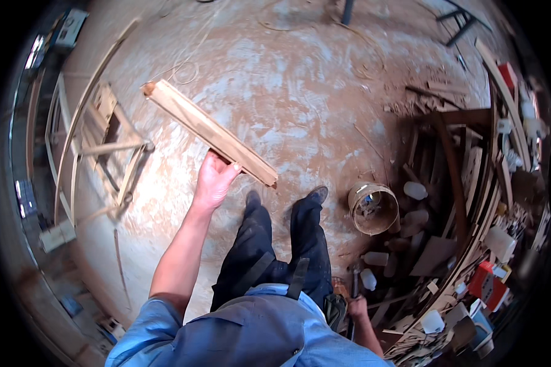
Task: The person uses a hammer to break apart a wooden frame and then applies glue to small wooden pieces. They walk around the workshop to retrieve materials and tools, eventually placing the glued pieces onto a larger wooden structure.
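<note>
My left hand (214,178) is closed around the lower edge of a pale wooden board (211,131). The board is long and narrow with a grooved face. It is held off the floor, slanting from upper left to lower right, with a reddish-brown patch at its far end. My right hand (357,307) is low at my right hip, beside a dark pouch (335,311). Its fingers are wrapped around a dark, narrow tool (354,278) that looks like a hammer, partly hidden in shadow.
A worn bucket (373,209) stands right of my feet. Beyond it, plastic jugs (415,190), wood scraps and a cluttered shelf (471,244) crowd the right side. A wooden frame (113,147) stands at left. A thin cord (187,72) lies on the dusty floor (294,98).
</note>
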`<state>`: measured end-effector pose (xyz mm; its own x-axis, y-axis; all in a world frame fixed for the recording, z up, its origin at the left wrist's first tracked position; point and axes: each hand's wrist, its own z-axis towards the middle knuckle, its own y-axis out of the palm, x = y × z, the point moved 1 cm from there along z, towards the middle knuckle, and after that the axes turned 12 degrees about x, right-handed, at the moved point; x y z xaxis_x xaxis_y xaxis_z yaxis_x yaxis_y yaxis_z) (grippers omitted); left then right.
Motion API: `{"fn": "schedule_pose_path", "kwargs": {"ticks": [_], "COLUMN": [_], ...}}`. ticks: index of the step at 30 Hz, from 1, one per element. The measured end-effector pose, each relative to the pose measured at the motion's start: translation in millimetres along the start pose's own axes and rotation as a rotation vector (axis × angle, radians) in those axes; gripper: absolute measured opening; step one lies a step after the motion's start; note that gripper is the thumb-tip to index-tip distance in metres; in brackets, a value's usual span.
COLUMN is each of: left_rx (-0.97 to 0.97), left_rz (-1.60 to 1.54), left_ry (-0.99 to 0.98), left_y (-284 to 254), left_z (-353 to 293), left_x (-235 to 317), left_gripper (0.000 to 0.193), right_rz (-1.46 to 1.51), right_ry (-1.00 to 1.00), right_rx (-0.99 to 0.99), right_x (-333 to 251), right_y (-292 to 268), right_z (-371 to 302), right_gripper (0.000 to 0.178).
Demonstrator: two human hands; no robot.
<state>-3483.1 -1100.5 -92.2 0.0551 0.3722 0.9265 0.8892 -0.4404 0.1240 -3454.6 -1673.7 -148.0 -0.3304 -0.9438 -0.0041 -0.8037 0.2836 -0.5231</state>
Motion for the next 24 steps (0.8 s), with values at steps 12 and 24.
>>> {"fn": "schedule_pose_path", "kwargs": {"ticks": [12, 24], "left_rx": [0.402, 0.981], "left_rz": [-0.149, -0.498], "left_ry": [0.329, 0.477], "left_y": [-328, -601], "left_z": [-282, -530], "left_x": [79, 60], "left_gripper": [0.036, 0.043], "right_rz": [0.175, -0.378], "right_ry": [-0.89, -1.261], "right_rx": [-0.13, -1.039], "right_x": [-295, -305], "right_y": [94, 497], "right_z": [-251, -580], "right_gripper": [0.014, 0.028]}}
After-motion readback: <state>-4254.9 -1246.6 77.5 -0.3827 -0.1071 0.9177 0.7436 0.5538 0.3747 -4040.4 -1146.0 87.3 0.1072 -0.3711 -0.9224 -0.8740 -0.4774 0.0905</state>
